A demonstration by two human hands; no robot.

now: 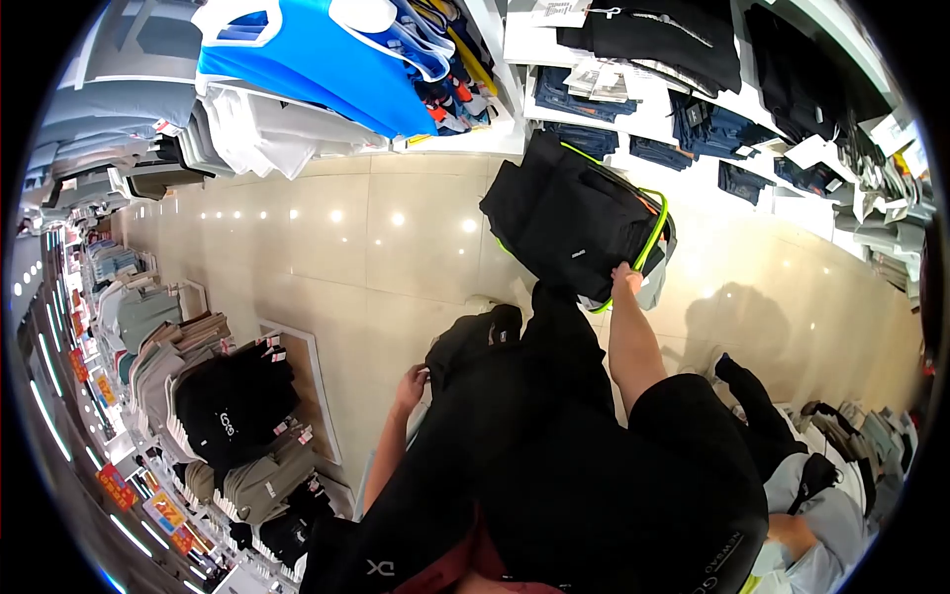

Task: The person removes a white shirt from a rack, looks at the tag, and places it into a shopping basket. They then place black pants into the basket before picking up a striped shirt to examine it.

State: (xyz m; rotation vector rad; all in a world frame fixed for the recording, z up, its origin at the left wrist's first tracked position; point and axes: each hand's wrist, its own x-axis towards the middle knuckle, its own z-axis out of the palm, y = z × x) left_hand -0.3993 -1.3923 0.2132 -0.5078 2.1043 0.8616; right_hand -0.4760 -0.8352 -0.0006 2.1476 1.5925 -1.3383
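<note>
My right hand (625, 280) is closed on the near edge of a basket (651, 233) with a bright green rim. Folded black clothes (564, 223) are heaped in it and hang over its far left side. On the left, my left hand (413, 384) has its fingers closed at the edge of a dark garment (465, 346), which lies against my body. The lower part of that garment is hidden behind my black shirt.
Shelves with folded jeans (708, 124) stand ahead on the right. A blue shirt (327, 64) hangs ahead on the left. Racks of shirts (233, 401) line the left side. Another person (807, 495) is at the lower right, near more hanging clothes.
</note>
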